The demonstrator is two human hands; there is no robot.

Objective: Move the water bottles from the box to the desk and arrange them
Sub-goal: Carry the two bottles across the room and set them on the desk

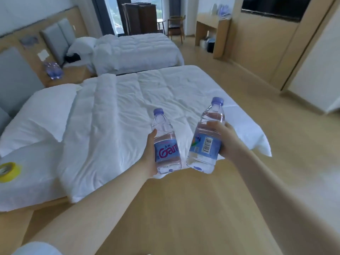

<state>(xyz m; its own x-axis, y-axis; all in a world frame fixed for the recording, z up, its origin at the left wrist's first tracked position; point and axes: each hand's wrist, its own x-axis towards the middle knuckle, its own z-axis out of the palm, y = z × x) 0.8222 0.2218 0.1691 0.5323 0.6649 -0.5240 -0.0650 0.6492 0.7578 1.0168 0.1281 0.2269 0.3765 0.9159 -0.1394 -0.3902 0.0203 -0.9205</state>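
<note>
Before the left bottle (167, 150) and right bottle (205, 144) lies a bed (127, 100).

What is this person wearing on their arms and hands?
No gloves on the left hand or the right hand, and no rings, watch or bracelet show. The left forearm and right forearm are uncovered. The only clothing in view is a white sleeve at the bottom left, high on the left arm.

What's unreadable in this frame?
Head view:
- Box: out of frame.
- Left bottle: label wraps out of sight; left hand fingers hidden behind it.
- Right bottle: brand side turned away.
- Desk: bluish items too far, blurred.
- Nightstand bottles: blurred, count unclear.
- Tape: cut by left edge.
</note>
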